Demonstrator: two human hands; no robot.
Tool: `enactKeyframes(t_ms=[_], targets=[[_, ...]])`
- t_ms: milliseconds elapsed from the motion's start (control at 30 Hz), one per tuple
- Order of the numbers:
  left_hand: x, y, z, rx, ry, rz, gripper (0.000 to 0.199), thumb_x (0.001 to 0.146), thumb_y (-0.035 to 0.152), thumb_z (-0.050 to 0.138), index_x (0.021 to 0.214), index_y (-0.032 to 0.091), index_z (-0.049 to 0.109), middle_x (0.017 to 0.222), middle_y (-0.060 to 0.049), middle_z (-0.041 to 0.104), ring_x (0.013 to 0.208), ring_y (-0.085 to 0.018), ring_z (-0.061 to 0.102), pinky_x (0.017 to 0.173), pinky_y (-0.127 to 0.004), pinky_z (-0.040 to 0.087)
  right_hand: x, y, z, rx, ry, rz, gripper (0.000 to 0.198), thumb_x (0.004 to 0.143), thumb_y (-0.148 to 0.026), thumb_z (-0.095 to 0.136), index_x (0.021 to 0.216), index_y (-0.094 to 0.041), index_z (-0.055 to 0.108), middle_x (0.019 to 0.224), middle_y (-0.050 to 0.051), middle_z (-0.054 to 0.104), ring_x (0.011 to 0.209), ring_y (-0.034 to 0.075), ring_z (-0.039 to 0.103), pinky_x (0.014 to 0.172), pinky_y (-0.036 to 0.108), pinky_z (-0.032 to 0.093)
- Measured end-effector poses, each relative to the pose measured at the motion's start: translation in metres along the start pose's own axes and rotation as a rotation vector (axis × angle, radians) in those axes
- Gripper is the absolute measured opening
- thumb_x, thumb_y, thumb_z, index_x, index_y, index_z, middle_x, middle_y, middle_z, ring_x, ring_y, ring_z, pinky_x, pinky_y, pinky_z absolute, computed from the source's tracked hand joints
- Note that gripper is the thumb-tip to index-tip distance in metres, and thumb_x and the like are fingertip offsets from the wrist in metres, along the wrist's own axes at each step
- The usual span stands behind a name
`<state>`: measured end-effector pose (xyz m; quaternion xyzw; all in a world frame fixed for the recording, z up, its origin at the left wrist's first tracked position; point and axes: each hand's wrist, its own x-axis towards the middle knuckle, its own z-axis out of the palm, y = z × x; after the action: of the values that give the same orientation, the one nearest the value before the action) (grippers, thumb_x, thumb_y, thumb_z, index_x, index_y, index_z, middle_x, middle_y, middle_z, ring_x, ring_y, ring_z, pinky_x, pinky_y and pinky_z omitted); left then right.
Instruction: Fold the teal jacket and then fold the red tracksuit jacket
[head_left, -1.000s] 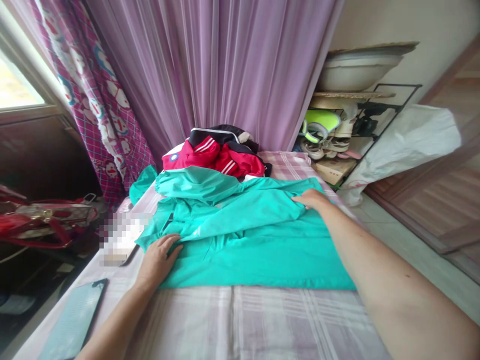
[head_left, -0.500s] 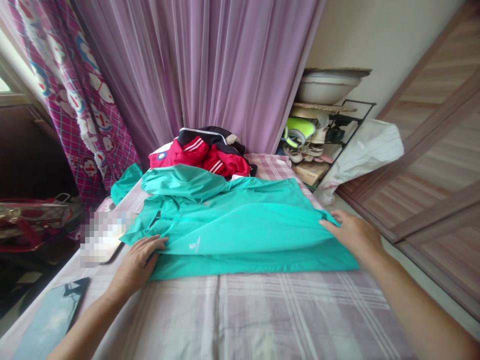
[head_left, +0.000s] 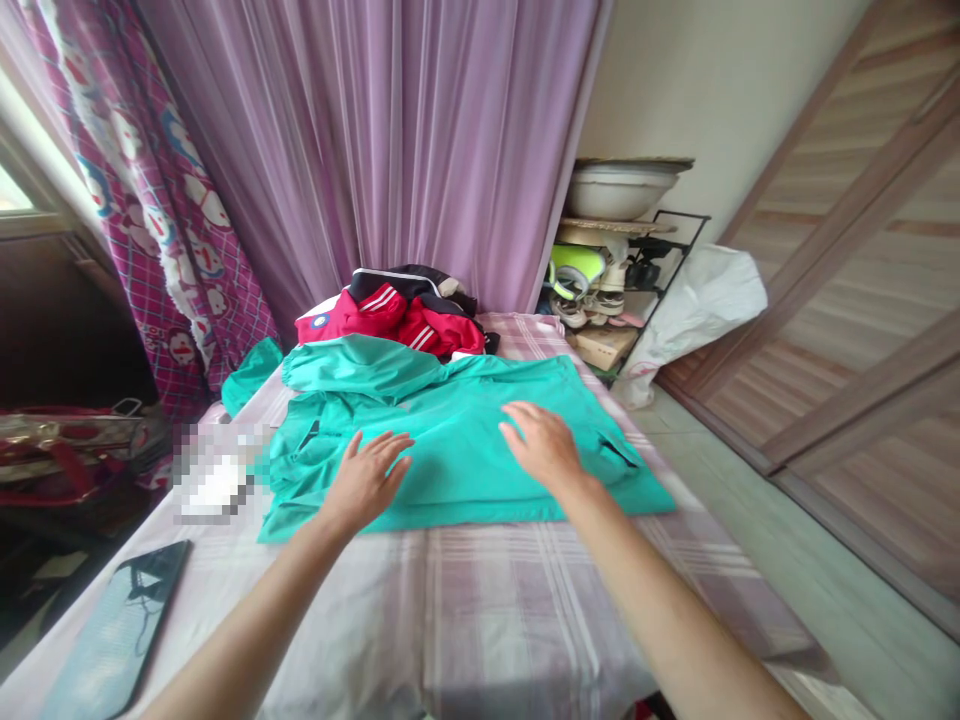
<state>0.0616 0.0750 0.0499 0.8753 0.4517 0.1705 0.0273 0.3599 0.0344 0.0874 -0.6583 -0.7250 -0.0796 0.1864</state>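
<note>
- Hands both flat, palms down, fingers spread, gripping nothing.
- Left hand (head_left: 367, 478): rests on the teal jacket (head_left: 457, 450), on its left-centre panel, fingertips pointing to 1 o'clock.
- Right hand (head_left: 544, 445): pressed on the same jacket, right of centre, fingertips to 11 o'clock. Hands near each other, not touching.
- Jacket lies spread on the bed (head_left: 487, 610) with its plaid sheet; hood end at 12 o'clock, hem at 6 o'clock.
- Red, black and white jacket (head_left: 394, 310) bunched at 12 o'clock, just beyond the teal hood, touching it.
- Phone (head_left: 112, 625) at 8 o'clock from the left hand, screen up, near the bed's left edge, well apart from the jacket.
- Blurred item just left of the teal jacket, at 9 o'clock; can't tell what.
- Purple curtain (head_left: 390, 150) behind the bed at 12 o'clock; shoe rack (head_left: 622, 270) with a basin (head_left: 622, 190) on top at 2 o'clock; white bag (head_left: 701, 300) beside the rack.
- Nothing lies between the hands and the jacket.
</note>
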Motion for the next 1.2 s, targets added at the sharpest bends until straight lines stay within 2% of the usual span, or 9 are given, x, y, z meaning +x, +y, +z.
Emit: enactKeyframes(t_ms=[100,167,267,400,500,700,867,1067,1200], targets=[[0.018,0.024,0.033,0.09,-0.011,-0.042,0.05,0.098,0.051,0.035,0.14,0.029,0.054,0.148,-0.01,0.052,0.14,-0.032,0.043,0.116,-0.067,0.019,0.002,-0.036,0.045,0.091,-0.158,-0.14,0.049,0.099,-0.044,0.04,0.143,-0.024,0.051,0.15,0.008,0.049,0.139,0.025,0.043,0.114,0.048,0.033],[0.015,0.023,0.053,0.13,-0.059,-0.078,0.056,0.097,0.056,0.036,0.145,0.03,0.049,0.153,-0.01,0.046,0.142,-0.034,0.039,0.114,-0.067,0.022,-0.007,-0.031,0.067,0.075,-0.264,-0.132,0.054,0.099,-0.049,0.039,0.147,-0.025,0.045,0.156,0.009,0.041,0.144,0.026,0.035,0.117,0.054,0.026],[0.005,0.013,0.07,0.145,-0.095,-0.095,0.063,0.096,0.061,0.032,0.15,0.03,0.041,0.156,-0.01,0.04,0.144,-0.034,0.035,0.113,-0.066,0.026,-0.027,0.019,0.078,-0.003,-0.309,-0.052,0.056,0.1,-0.051,0.035,0.149,-0.025,0.043,0.158,0.009,0.037,0.146,0.027,0.031,0.117,0.058,0.024],[0.002,0.005,0.074,0.13,-0.109,-0.078,0.066,0.095,0.063,0.032,0.152,0.03,0.038,0.158,-0.011,0.038,0.145,-0.036,0.033,0.112,-0.068,0.026,-0.048,0.104,0.072,-0.134,-0.226,0.061,0.054,0.099,-0.046,0.036,0.147,-0.024,0.047,0.153,0.011,0.044,0.143,0.027,0.037,0.118,0.055,0.026],[0.003,0.001,0.071,0.108,-0.129,-0.043,0.069,0.093,0.065,0.037,0.152,0.03,0.036,0.158,-0.011,0.037,0.146,-0.036,0.032,0.113,-0.067,0.026,-0.054,0.134,0.069,-0.142,-0.176,0.041,0.051,0.098,-0.042,0.038,0.144,-0.025,0.051,0.152,0.01,0.047,0.142,0.027,0.04,0.117,0.053,0.03],[-0.018,-0.036,0.049,0.056,-0.184,0.137,0.069,0.094,0.064,0.037,0.154,0.029,0.033,0.158,-0.009,0.037,0.146,-0.03,0.033,0.117,-0.056,0.028,-0.077,0.146,0.043,0.046,-0.241,-0.1,0.054,0.09,-0.04,0.053,0.14,-0.02,0.055,0.151,0.014,0.047,0.136,0.028,0.048,0.111,0.051,0.04],[-0.054,-0.073,0.016,0.024,-0.26,0.292,0.074,0.089,0.064,0.049,0.154,0.034,0.03,0.157,-0.007,0.039,0.145,-0.031,0.036,0.116,-0.052,0.032,-0.113,0.172,0.011,0.012,-0.358,-0.235,0.073,0.07,-0.013,0.056,0.143,-0.023,0.053,0.148,0.01,0.051,0.136,0.028,0.047,0.113,0.05,0.04],[-0.065,-0.078,-0.005,0.012,-0.325,0.249,0.049,0.098,0.05,0.039,0.144,0.035,0.049,0.148,-0.004,0.053,0.137,-0.024,0.048,0.112,-0.044,0.041,-0.098,0.173,0.027,-0.103,-0.228,-0.318,0.065,0.073,0.002,0.042,0.129,-0.022,0.065,0.13,0.009,0.067,0.117,0.023,0.063,0.101,0.045,0.05],[-0.061,-0.071,-0.014,-0.043,-0.298,0.105,0.051,0.101,0.045,0.027,0.129,0.025,0.064,0.127,-0.008,0.069,0.115,-0.023,0.065,0.098,-0.036,0.052,-0.079,0.167,0.018,-0.149,-0.298,-0.224,0.055,0.077,0.001,0.039,0.113,-0.021,0.073,0.11,0.009,0.075,0.1,0.024,0.07,0.088,0.038,0.055]])
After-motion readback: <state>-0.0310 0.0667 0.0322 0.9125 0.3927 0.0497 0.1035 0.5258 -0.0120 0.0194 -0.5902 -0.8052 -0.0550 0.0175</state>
